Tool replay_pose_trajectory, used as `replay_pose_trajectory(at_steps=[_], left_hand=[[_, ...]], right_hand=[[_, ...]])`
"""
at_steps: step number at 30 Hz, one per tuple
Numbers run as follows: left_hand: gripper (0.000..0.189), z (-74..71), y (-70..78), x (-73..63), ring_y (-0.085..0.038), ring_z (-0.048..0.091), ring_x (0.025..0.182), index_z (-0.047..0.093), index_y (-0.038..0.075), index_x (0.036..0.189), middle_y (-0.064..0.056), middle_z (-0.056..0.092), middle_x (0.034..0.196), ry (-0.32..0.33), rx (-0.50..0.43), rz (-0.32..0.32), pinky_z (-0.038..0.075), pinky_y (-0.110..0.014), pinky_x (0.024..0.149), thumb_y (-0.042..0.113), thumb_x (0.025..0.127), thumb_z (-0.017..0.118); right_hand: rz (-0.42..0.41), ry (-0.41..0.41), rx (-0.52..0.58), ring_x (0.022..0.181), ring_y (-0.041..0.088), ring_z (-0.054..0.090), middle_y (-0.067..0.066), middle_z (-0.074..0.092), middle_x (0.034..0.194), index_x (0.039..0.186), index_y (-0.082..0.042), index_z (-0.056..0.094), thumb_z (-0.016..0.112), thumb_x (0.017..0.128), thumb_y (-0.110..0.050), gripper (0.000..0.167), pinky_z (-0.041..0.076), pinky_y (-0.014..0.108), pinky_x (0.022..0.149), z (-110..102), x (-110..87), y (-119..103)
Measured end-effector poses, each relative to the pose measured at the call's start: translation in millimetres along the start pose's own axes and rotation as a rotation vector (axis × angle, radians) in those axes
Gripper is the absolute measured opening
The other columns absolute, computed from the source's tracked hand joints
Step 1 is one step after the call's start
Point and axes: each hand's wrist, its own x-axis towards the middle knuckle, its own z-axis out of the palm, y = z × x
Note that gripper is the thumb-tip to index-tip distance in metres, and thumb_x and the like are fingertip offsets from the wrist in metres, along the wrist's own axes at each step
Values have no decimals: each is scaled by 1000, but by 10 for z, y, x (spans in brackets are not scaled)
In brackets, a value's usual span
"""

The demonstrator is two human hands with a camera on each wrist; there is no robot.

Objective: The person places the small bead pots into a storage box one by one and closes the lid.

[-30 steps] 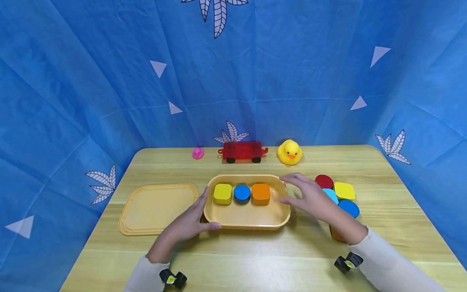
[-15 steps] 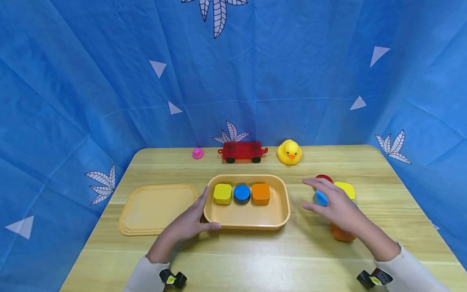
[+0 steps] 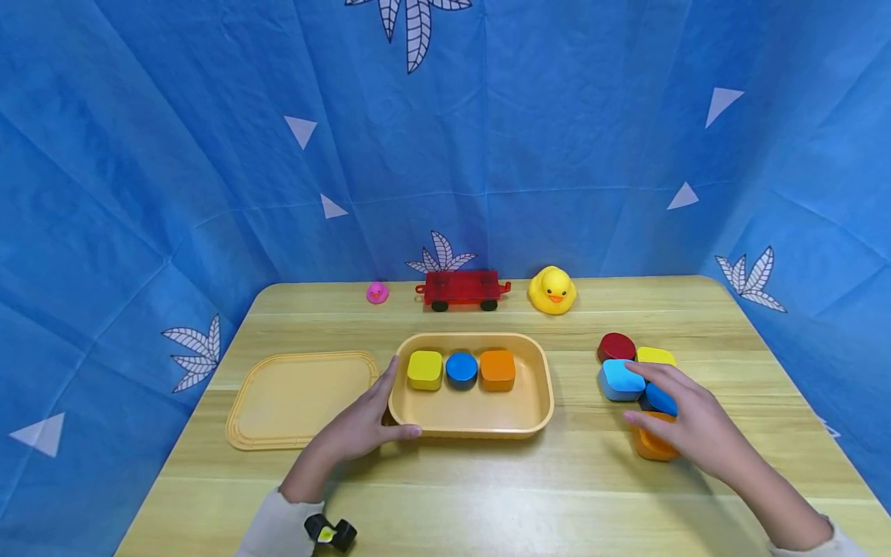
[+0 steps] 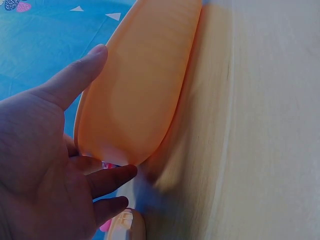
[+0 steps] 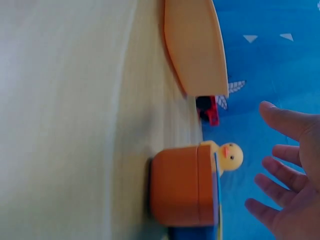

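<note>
On the left of the worktop (image 3: pixel 487 503) a flat tan lid (image 3: pixel 299 398) is lying, the left hand (image 3: pixel 358 424) hiding its near right corner. That hand is touching the left end of the tan tray (image 3: pixel 480 412), its fingers extending and its thumb reaching along the front wall. Behind it, a pink duck (image 3: pixel 377 292) is standing near the back edge. Inside the tray, a yellow block (image 3: pixel 425 370), a blue round block (image 3: pixel 462 370) and an orange block (image 3: pixel 497 370) are sitting in a row; beyond them a red wagon (image 3: pixel 462 288) is standing, with a yellow duck (image 3: pixel 553 291) to its right. Farther right, a dark-red round block (image 3: pixel 616 348), a light-blue block (image 3: pixel 622 379), a second yellow block (image 3: pixel 656 356), a dark-blue round block (image 3: pixel 661 398) and a front orange block (image 3: pixel 650 447) are clustering closely. The right hand (image 3: pixel 689 422) is hovering there, fingers and thumb parting, and is partly blocking sight of the last two. Whether its index fingertip is touching the light-blue block cannot be told.
</note>
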Motion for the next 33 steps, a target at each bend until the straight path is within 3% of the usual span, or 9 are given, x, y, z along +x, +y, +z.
replay_pose_trajectory(at_steps=[9,11,13,16,23,33], left_hand=[[122,7,-1,1,-33,15,158,-9,22,166,-7,2,174,4,3,-7,22,-53,126,50,88,80],[122,7,0,0,-33,15,158,-9,22,166,-7,2,174,4,2,-11,22,-53,126,50,88,80],[122,8,2,1,-33,15,158,-9,23,166,-7,2,174,4,2,-13,22,-53,126,50,87,80],[122,6,5,0,-33,15,158,-9,22,166,-7,2,174,3,2,-13,22,-52,126,49,87,80],[122,0,3,-5,-32,15,158,-7,17,166,-8,3,174,3,1,-2,22,-51,126,46,88,81],[123,4,15,-6,-33,16,158,-7,16,167,-9,3,174,7,2,-11,22,-52,126,47,87,82]], right_hand=[[73,13,-11,124,49,53,21,56,141,145,-8,57,84,88,-34,68,45,74,90,-80,-243,192],[76,19,-21,120,47,56,21,57,140,144,-9,58,84,88,-33,67,53,55,97,-86,-288,235],[77,21,-22,115,44,59,20,58,139,144,-10,59,85,87,-32,67,55,28,96,-85,-330,275],[87,8,-21,109,41,62,18,59,137,143,-10,60,86,86,-31,65,41,-1,82,-76,-380,329],[103,-57,-40,112,36,61,18,58,137,143,-10,60,87,84,-36,70,55,16,79,-32,-429,390],[71,-116,-68,118,40,60,20,58,142,146,-9,56,87,82,-40,78,59,27,80,8,-417,404]])
